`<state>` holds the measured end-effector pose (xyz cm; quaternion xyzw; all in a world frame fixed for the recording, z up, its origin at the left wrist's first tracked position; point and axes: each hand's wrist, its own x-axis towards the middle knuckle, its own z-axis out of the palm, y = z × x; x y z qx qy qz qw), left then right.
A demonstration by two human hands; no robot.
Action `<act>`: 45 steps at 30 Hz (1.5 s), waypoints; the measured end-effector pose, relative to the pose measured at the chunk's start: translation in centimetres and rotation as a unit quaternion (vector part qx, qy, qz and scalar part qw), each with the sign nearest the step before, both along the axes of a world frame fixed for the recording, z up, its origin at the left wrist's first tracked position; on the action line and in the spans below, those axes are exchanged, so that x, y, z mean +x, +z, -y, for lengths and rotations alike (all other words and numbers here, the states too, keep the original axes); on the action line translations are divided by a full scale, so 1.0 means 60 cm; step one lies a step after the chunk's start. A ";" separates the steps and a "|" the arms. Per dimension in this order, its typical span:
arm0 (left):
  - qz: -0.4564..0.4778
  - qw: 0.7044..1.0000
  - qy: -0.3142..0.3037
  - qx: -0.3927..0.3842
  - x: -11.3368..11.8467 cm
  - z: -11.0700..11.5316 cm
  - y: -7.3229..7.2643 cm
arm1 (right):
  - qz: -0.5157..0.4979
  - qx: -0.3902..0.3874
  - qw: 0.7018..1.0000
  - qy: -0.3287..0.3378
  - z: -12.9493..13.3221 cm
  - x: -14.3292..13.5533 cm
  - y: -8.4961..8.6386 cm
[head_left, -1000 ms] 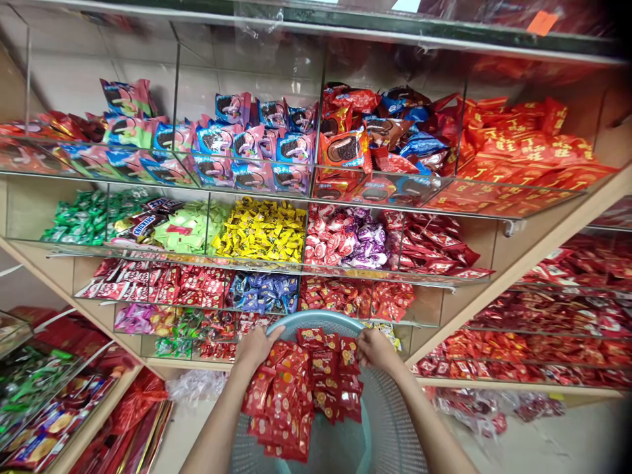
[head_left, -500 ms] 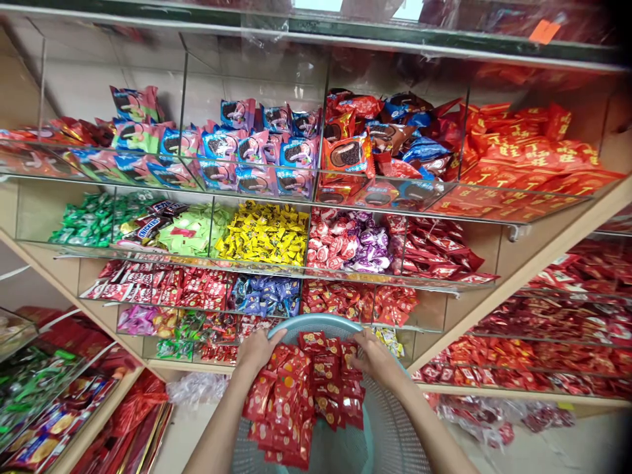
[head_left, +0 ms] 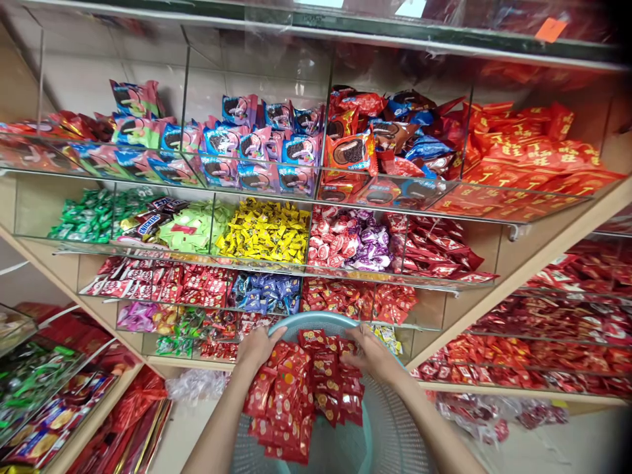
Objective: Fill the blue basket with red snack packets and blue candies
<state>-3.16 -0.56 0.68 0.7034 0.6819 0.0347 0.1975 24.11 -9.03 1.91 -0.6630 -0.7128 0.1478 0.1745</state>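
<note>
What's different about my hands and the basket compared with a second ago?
Your right hand has moved inward, to the left, from the right edge of the red packets in the basket; its fingers now reach over them. Whether it holds any is unclear. Your left hand stays at the basket's rim, and the packets look undisturbed.
</note>
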 end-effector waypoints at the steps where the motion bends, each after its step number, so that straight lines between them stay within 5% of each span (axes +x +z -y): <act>1: 0.001 1.000 -0.001 0.001 0.000 0.000 -0.001 | -0.011 0.015 1.000 -0.010 -0.012 0.000 0.007; 5: 0.006 1.000 -0.002 0.011 -0.001 0.000 -0.005 | -0.011 0.033 0.994 -0.100 -0.083 -0.001 0.019; 10: 0.011 1.000 -0.001 0.016 -0.001 0.001 -0.004 | 0.037 -0.101 0.972 -0.211 -0.168 -0.017 0.005; 17: 0.014 1.000 0.008 0.011 0.001 0.002 -0.001 | 0.082 -0.208 0.942 -0.252 -0.224 -0.039 -0.002; 32: 0.017 1.000 0.002 0.012 -0.001 0.001 -0.002 | 0.099 -0.250 0.927 -0.261 -0.237 -0.040 0.001; 45: 0.007 1.000 0.000 0.012 -0.001 0.001 -0.001 | 0.156 -0.210 0.938 -0.227 -0.171 -0.002 0.059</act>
